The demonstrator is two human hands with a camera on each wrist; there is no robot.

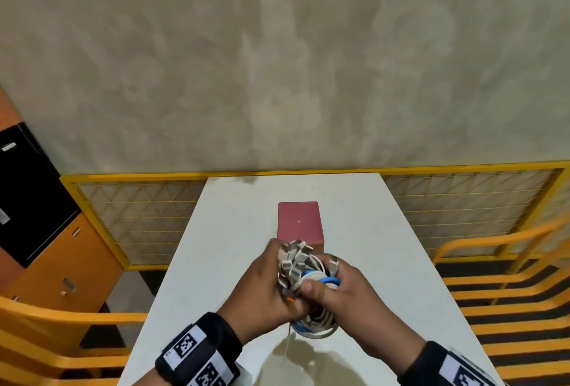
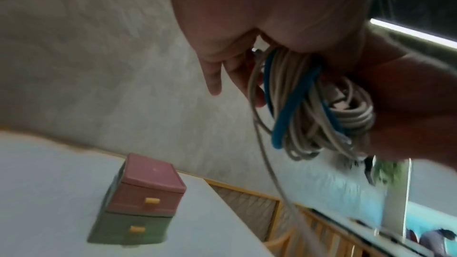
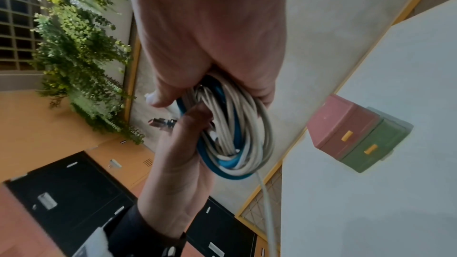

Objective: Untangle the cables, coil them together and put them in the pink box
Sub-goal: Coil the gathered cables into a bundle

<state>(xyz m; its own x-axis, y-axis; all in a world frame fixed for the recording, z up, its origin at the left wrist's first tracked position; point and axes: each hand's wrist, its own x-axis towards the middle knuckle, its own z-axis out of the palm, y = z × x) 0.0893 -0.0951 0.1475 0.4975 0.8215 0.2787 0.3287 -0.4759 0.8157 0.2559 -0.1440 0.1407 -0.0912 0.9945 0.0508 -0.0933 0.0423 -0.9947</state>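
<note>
Both your hands grip the coiled cables (image 1: 303, 280): left hand (image 1: 262, 285) around the plug ends, right hand (image 1: 339, 290) pinching the loops. One white strand (image 2: 274, 179) hangs loose below; it may snag. Pink box (image 1: 299, 223) just beyond your grip, drawer closed; freeing a hand risks the coil springing apart.

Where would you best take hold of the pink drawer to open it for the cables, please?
Probably by the small yellow handle at the middle of the pink drawer front, pinched from the side facing the person and pulled straight out. It is the only protruding part, and the drawer sits closed above the green drawer. Both hands now hold the cable coil.
</note>
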